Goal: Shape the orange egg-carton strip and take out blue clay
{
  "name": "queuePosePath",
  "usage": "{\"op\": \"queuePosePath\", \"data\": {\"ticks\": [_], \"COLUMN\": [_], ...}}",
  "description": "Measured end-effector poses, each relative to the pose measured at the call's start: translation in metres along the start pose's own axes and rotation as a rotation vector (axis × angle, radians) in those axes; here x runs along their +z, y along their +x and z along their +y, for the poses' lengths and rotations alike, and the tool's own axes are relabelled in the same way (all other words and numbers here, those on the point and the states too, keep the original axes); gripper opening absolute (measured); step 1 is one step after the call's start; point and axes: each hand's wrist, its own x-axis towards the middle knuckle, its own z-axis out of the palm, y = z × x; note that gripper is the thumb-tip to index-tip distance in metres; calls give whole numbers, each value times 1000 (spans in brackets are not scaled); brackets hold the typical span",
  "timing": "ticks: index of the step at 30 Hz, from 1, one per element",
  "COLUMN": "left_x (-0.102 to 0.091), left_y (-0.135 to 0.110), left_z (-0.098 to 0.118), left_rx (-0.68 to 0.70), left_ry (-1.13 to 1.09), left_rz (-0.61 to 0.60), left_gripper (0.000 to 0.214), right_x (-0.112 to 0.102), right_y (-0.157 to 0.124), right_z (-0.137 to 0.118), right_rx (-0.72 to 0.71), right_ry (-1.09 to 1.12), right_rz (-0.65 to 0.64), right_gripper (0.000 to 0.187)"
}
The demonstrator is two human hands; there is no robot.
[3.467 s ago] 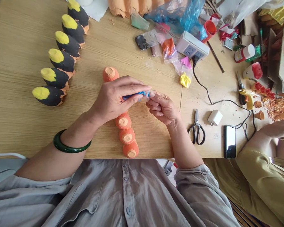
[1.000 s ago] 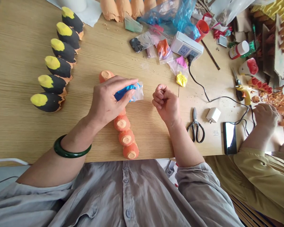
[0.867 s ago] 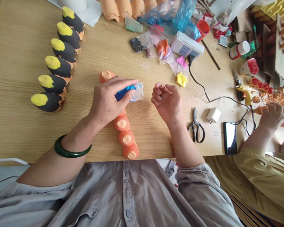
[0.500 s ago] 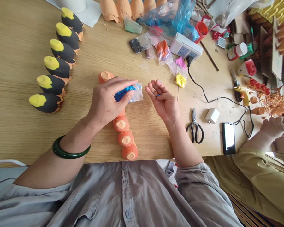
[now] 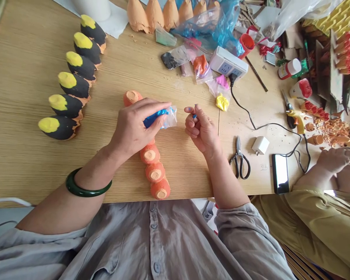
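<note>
The left hand (image 5: 137, 126) closes around a clear bag (image 5: 171, 117) of blue clay (image 5: 155, 118) over the tabletop (image 5: 23, 77). Across open wood, the right hand (image 5: 201, 130) pinches a blue scrap (image 5: 195, 116). Orange cones (image 5: 155, 173) run from under the left hand to the near edge.

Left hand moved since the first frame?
Yes, the left hand has drawn back leftward, farther from the black-handled scissors.

We're in a craft workshop — a hot glue gun (image 5: 294, 121), scissors (image 5: 239, 162), clay packets (image 5: 200, 68) and rows of painted cones (image 5: 66, 105) crowd our shared wooden worktable (image 5: 23, 77).
</note>
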Motion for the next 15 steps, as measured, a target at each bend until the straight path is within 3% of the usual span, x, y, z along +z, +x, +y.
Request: {"op": "queuePosePath", "data": {"ticks": [7, 11, 15], "left_x": [-1, 0, 0], "left_y": [0, 0, 0], "left_z": [1, 0, 1], "left_rx": [11, 84, 5], "left_ry": [22, 28, 34], "left_rz": [-4, 54, 11], "left_gripper": [30, 27, 28], "right_x": [1, 1, 6], "right_y": [1, 0, -4], "right_z": [-6, -3, -5], "right_rx": [95, 67, 46], "right_ry": [55, 32, -11], "right_rz": [-82, -42, 2], "right_gripper": [36, 26, 15]}}
